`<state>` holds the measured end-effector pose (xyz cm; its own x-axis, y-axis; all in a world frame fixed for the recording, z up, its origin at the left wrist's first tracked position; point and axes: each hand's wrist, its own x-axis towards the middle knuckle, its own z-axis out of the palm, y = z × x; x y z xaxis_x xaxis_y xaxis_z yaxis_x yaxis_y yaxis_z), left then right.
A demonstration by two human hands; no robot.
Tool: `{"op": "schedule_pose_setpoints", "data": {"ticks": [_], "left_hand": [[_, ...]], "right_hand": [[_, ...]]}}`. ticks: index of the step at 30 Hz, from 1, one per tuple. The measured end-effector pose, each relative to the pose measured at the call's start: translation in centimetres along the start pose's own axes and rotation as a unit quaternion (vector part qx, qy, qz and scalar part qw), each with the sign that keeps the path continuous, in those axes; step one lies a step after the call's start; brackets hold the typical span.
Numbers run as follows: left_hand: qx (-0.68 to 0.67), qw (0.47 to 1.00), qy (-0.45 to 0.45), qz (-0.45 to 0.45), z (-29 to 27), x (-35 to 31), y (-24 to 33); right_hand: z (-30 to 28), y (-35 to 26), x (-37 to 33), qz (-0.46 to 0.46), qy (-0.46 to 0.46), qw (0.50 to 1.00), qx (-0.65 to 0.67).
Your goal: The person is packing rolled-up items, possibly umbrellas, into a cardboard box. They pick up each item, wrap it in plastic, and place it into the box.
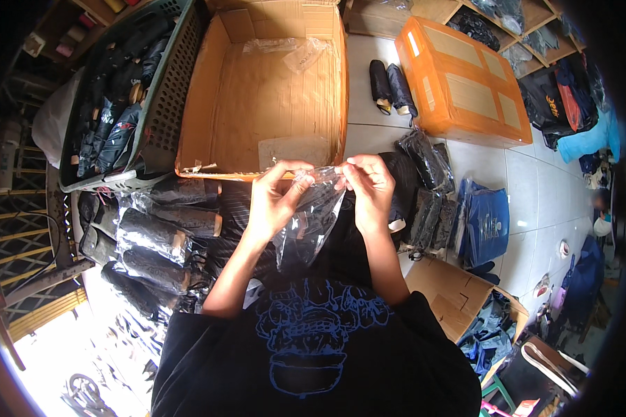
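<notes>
My left hand (277,197) and my right hand (370,192) pinch the upper edge of a clear plastic bag (306,229) between thumbs and fingers. The bag hangs in front of my lap, crinkled and see-through, and whether anything is inside it I cannot tell. Just beyond my hands stands a large open cardboard box (264,97) with a loose piece of clear plastic (305,55) on its bottom. To my left lie several folded umbrellas (153,233) in clear wrapping. More dark wrapped packets (426,160) lie to the right of my right hand.
A green perforated basket (167,104) full of folded umbrellas stands at the far left. Two folded umbrellas (391,87) lie on the tiles beside an orange taped carton (459,83). Blue packets (485,222) and an open carton (446,292) with dark blue cloth are at my right.
</notes>
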<state>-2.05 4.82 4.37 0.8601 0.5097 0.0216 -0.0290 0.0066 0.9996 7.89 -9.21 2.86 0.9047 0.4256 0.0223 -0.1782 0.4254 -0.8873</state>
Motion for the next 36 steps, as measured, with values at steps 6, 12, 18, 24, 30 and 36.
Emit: {"op": "schedule_pose_setpoints", "data": {"ticks": [6, 12, 18, 24, 30, 36], "left_hand": [[-0.006, 0.998, 0.054, -0.014, -0.3, 0.2, 0.3], [-0.158, 0.987, -0.015, 0.037, 2.3, -1.4, 2.3], [0.087, 0.983, 0.138, 0.085, 0.3, -0.9, 2.5], [0.085, 0.994, 0.024, -0.063, 0.2, -0.4, 1.1], [-0.005, 0.991, -0.041, -0.127, -0.2, -0.4, 1.8], [-0.125, 0.98, -0.032, -0.153, 1.0, -1.2, 0.9]], "right_hand": [[0.7, -0.8, -1.2, -0.003, 0.021, 0.988, -0.156], [3.3, -0.9, -3.1, 0.024, -0.068, 0.984, -0.162], [1.2, -1.4, -2.1, 0.17, -0.072, 0.983, -0.009], [1.7, -1.9, -2.0, 0.182, -0.071, 0.981, -0.001], [1.3, -0.9, -1.9, 0.08, 0.025, 0.993, -0.081], [2.0, -0.6, -1.4, -0.04, 0.095, 0.981, -0.165]]}}
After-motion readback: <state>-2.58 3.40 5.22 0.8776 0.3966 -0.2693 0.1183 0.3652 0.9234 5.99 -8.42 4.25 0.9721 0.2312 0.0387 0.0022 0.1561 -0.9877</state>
